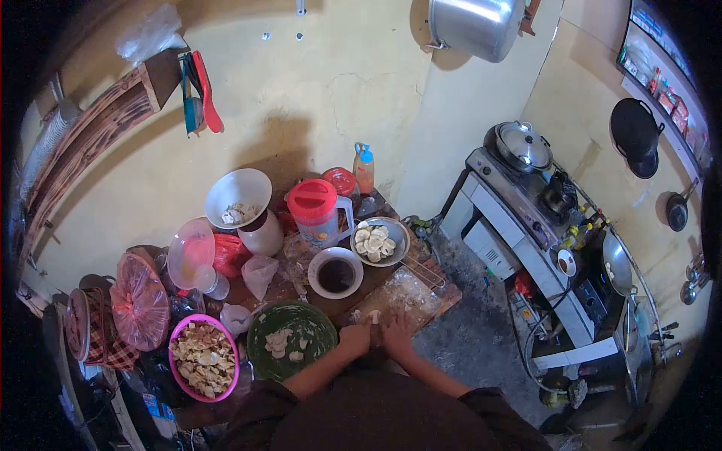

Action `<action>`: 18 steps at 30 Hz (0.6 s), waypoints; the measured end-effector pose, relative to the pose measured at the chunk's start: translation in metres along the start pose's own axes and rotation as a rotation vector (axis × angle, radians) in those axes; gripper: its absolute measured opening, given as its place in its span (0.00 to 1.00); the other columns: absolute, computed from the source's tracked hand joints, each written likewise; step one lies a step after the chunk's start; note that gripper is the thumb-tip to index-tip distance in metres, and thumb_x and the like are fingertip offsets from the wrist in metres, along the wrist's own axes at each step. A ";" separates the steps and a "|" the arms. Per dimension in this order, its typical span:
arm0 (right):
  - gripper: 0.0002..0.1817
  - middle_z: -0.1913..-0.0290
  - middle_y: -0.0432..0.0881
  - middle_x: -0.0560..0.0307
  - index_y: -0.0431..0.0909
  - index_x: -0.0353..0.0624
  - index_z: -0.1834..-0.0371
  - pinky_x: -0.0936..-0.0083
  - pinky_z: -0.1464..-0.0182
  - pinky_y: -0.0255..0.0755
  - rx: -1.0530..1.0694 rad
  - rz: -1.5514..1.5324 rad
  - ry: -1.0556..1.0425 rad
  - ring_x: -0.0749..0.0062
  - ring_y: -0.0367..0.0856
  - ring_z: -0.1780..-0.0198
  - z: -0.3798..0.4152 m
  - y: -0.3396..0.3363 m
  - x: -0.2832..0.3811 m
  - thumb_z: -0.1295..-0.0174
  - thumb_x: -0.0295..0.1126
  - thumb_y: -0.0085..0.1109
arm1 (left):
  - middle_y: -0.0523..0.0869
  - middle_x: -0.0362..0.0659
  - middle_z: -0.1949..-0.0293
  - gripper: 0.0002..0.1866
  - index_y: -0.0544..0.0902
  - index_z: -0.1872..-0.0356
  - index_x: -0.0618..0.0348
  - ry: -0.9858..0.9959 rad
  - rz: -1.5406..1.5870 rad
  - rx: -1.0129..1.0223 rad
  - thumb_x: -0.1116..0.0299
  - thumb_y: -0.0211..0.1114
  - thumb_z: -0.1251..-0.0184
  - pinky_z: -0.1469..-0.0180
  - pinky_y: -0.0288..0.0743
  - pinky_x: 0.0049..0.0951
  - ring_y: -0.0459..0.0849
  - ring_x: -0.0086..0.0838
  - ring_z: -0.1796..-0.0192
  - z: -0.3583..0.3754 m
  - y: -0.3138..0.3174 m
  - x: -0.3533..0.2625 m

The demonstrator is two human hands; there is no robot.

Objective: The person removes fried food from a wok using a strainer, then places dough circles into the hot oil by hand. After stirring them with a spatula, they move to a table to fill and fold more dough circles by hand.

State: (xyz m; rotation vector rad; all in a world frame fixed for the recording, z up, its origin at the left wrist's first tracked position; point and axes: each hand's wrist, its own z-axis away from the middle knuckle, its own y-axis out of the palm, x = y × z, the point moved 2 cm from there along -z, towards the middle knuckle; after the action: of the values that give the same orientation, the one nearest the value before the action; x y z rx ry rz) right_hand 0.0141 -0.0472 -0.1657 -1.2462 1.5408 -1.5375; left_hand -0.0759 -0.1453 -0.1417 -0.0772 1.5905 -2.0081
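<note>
My left hand (pixel 356 338) is closed at the near edge of a flour-dusted board (pixel 406 292), and a small pale piece of dough (pixel 375 316) shows at its fingertips. Beside it, my right hand (pixel 396 332) lies on the board with its fingers spread. Left of my hands, a green bowl (pixel 259 331) contains lumps of pale dough (pixel 277 343). Beyond the board, a wire strainer (pixel 407 242) with a long handle holds several round, flat pale pieces (pixel 374 242). Near it stands a white bowl (pixel 316 282) of dark liquid.
A pink basket (pixel 235 353) of cut pale chunks stands at left. A red-lidded pitcher (pixel 316 214), a white bowl (pixel 244 180) and a blue-capped bottle (pixel 364 169) crowd the table's back. To the right, a stove (pixel 511 192) carries a lidded pot (pixel 524 146).
</note>
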 end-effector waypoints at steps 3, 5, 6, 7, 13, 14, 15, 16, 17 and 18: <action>0.23 0.34 0.54 0.41 0.69 0.46 0.44 0.39 0.38 0.44 -0.102 0.135 -0.020 0.40 0.49 0.33 -0.004 0.007 0.002 0.46 0.32 0.45 | 0.83 0.52 0.71 0.37 0.52 0.36 0.67 -0.084 0.018 0.028 0.70 0.54 0.49 0.71 0.75 0.43 0.83 0.43 0.69 -0.004 -0.004 -0.002; 0.22 0.36 0.57 0.41 0.69 0.45 0.44 0.40 0.38 0.44 -0.110 0.084 -0.091 0.40 0.49 0.33 0.000 0.010 0.005 0.45 0.33 0.46 | 0.83 0.51 0.71 0.38 0.52 0.36 0.67 -0.140 0.046 0.075 0.70 0.56 0.50 0.71 0.75 0.43 0.83 0.43 0.70 0.003 -0.003 -0.006; 0.22 0.36 0.57 0.41 0.69 0.45 0.44 0.40 0.38 0.44 -0.106 0.083 -0.091 0.40 0.49 0.33 -0.001 0.007 0.006 0.45 0.33 0.46 | 0.83 0.51 0.71 0.38 0.52 0.36 0.67 -0.141 0.048 0.078 0.70 0.56 0.50 0.71 0.75 0.43 0.83 0.43 0.70 0.004 -0.002 -0.005; 0.22 0.36 0.57 0.41 0.69 0.47 0.44 0.40 0.39 0.45 -0.065 0.035 -0.037 0.40 0.49 0.34 -0.004 0.005 0.004 0.45 0.33 0.46 | 0.83 0.51 0.71 0.39 0.51 0.35 0.67 -0.134 0.057 0.071 0.69 0.56 0.50 0.70 0.75 0.43 0.83 0.43 0.70 0.004 -0.002 -0.003; 0.23 0.36 0.58 0.41 0.70 0.52 0.43 0.38 0.39 0.44 0.059 0.111 -0.016 0.41 0.50 0.34 -0.013 -0.003 0.003 0.46 0.35 0.47 | 0.83 0.51 0.71 0.40 0.51 0.35 0.65 -0.132 0.054 0.084 0.69 0.57 0.52 0.69 0.75 0.43 0.83 0.43 0.69 0.004 -0.008 -0.002; 0.24 0.36 0.57 0.41 0.70 0.53 0.43 0.39 0.39 0.44 0.123 0.148 -0.016 0.41 0.50 0.34 -0.014 -0.006 0.003 0.46 0.35 0.47 | 0.83 0.52 0.71 0.41 0.51 0.34 0.64 -0.113 0.056 0.068 0.69 0.57 0.52 0.69 0.75 0.43 0.83 0.43 0.69 0.002 -0.007 0.000; 0.24 0.36 0.57 0.41 0.70 0.53 0.43 0.39 0.39 0.44 0.122 0.148 -0.018 0.41 0.50 0.34 -0.014 -0.002 0.003 0.46 0.35 0.47 | 0.83 0.52 0.71 0.41 0.51 0.34 0.64 -0.114 0.055 0.066 0.69 0.57 0.52 0.69 0.75 0.43 0.83 0.43 0.69 0.000 -0.005 0.002; 0.24 0.35 0.57 0.41 0.69 0.53 0.43 0.39 0.39 0.45 0.075 0.156 -0.039 0.41 0.50 0.34 -0.014 0.002 0.002 0.47 0.36 0.48 | 0.83 0.51 0.71 0.38 0.55 0.36 0.62 -0.100 0.060 0.083 0.69 0.57 0.52 0.68 0.75 0.43 0.83 0.43 0.68 -0.002 -0.002 0.004; 0.25 0.35 0.57 0.41 0.69 0.53 0.43 0.39 0.39 0.45 0.030 0.163 -0.058 0.41 0.49 0.33 -0.014 0.000 0.003 0.48 0.36 0.49 | 0.83 0.50 0.71 0.35 0.59 0.38 0.60 -0.086 0.065 0.103 0.69 0.57 0.52 0.68 0.75 0.44 0.83 0.43 0.68 0.000 -0.007 0.001; 0.25 0.35 0.57 0.41 0.69 0.53 0.43 0.39 0.39 0.45 0.030 0.162 -0.056 0.41 0.49 0.33 -0.014 -0.003 0.004 0.48 0.36 0.49 | 0.83 0.50 0.71 0.35 0.59 0.38 0.60 -0.085 0.064 0.104 0.69 0.57 0.52 0.68 0.75 0.44 0.83 0.43 0.68 0.002 -0.013 -0.001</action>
State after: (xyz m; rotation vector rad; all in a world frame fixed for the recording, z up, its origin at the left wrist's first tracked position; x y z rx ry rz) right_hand 0.0008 -0.0452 -0.1607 -1.1097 1.5379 -1.4053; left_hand -0.0797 -0.1451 -0.1293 -0.0702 1.4167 -2.0076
